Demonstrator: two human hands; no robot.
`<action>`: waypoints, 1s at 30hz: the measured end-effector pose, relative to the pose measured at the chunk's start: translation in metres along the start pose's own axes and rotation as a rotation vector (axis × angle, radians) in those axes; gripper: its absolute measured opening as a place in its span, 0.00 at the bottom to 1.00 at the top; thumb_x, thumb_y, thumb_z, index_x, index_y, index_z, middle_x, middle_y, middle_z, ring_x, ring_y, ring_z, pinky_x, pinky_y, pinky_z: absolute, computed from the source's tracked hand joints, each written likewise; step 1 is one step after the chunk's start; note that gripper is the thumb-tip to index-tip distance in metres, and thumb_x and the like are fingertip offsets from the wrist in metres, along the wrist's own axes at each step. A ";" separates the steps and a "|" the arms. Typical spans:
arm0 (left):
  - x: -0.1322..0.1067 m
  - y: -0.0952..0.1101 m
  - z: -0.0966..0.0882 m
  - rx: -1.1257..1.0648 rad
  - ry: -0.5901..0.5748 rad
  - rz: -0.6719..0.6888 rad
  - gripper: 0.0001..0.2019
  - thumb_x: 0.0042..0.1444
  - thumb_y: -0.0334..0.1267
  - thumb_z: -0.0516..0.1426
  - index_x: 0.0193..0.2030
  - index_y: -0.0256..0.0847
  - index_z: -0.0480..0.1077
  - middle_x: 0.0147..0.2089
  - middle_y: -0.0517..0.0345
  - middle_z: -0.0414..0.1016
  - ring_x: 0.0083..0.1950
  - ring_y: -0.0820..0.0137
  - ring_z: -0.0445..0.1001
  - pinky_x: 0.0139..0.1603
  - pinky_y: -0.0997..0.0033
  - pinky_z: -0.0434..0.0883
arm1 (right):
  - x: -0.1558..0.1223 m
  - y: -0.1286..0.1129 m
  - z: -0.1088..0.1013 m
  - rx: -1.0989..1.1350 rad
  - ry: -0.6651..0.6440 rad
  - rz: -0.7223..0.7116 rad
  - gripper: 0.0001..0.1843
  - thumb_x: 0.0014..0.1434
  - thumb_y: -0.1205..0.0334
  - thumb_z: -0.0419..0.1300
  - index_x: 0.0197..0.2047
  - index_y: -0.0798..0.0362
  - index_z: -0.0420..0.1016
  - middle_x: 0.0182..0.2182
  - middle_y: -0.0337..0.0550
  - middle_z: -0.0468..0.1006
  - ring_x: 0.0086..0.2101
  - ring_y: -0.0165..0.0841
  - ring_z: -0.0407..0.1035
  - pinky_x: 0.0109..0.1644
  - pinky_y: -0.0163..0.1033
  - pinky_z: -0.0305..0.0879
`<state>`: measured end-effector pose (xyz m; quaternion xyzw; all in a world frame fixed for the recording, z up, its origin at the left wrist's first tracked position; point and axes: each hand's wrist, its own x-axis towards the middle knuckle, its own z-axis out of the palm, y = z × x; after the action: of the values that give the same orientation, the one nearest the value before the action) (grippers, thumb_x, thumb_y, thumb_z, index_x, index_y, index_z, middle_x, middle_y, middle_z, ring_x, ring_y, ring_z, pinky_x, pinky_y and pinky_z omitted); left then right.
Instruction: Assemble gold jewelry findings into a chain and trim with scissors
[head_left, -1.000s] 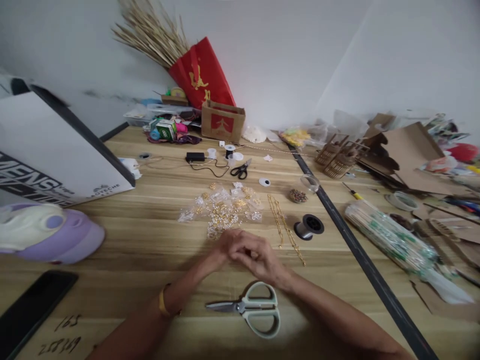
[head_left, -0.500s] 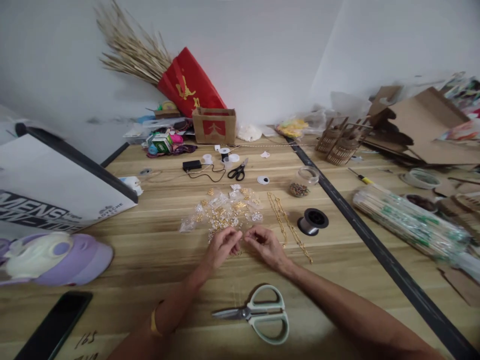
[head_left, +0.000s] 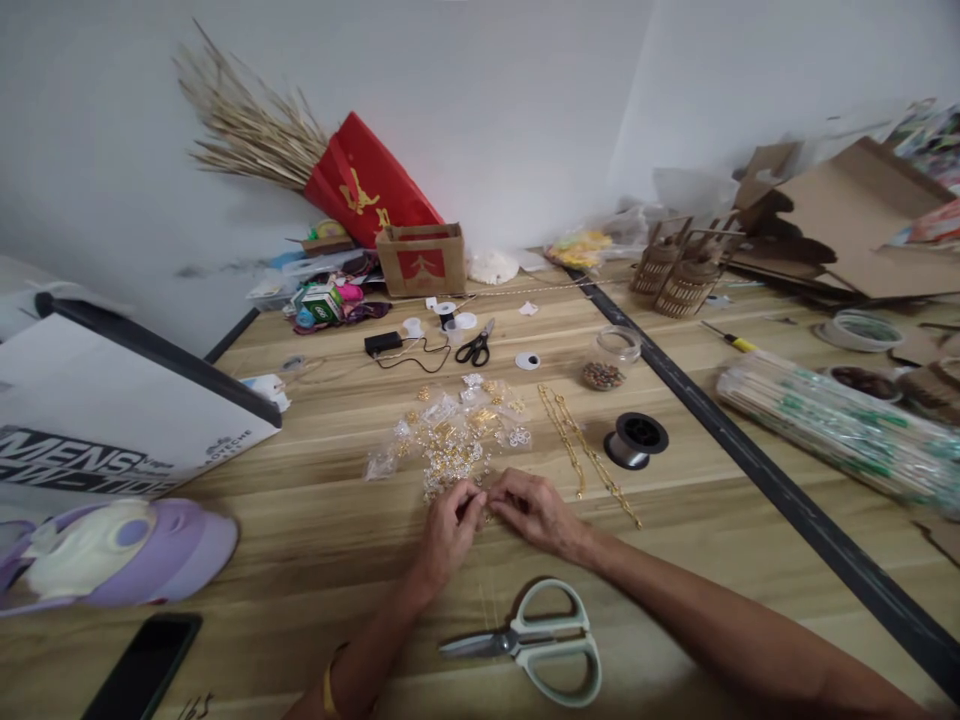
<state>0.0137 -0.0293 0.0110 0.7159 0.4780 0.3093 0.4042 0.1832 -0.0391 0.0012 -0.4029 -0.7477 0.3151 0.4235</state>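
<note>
My left hand and my right hand meet fingertip to fingertip at the near edge of a pile of clear and gold beads. Both are closed in a pinch; what lies between the fingers is too small to make out. A thin clear line trails on the table below them. Right of the hands lies a gold chain, and beyond it stands a spool of clear line. Scissors with pale green handles lie nearest me, blades pointing left.
Behind the beads are black scissors, a black adapter and a jar of beads. A purple cap, a phone and a white box sit left. Wrapped sticks lie right, past a black strip.
The fingertips of my two hands have come together from slightly apart. The camera view has shifted a little, so most near things appear lower and further right.
</note>
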 end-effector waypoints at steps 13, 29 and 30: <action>0.001 -0.007 0.000 -0.066 -0.023 -0.054 0.12 0.56 0.41 0.51 0.24 0.39 0.63 0.20 0.64 0.63 0.24 0.74 0.63 0.28 0.75 0.60 | 0.000 0.008 -0.003 -0.179 -0.024 -0.102 0.09 0.63 0.64 0.50 0.35 0.54 0.70 0.29 0.44 0.70 0.30 0.31 0.65 0.33 0.34 0.60; 0.019 0.004 -0.025 -0.064 0.118 -0.090 0.09 0.52 0.41 0.55 0.27 0.37 0.69 0.25 0.60 0.71 0.29 0.71 0.70 0.34 0.74 0.67 | 0.006 0.028 -0.006 0.150 0.221 0.294 0.06 0.57 0.63 0.53 0.30 0.55 0.67 0.22 0.36 0.65 0.24 0.27 0.59 0.26 0.31 0.56; 0.020 0.005 -0.027 -0.032 0.108 -0.080 0.09 0.52 0.41 0.55 0.28 0.37 0.70 0.26 0.59 0.72 0.30 0.71 0.70 0.34 0.73 0.67 | 0.006 0.029 -0.006 0.164 0.225 0.299 0.06 0.56 0.62 0.53 0.30 0.55 0.67 0.22 0.36 0.65 0.24 0.27 0.59 0.26 0.31 0.56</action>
<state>0.0009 -0.0038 0.0294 0.6719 0.5222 0.3387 0.4014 0.1958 -0.0191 -0.0171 -0.5062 -0.5996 0.3873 0.4841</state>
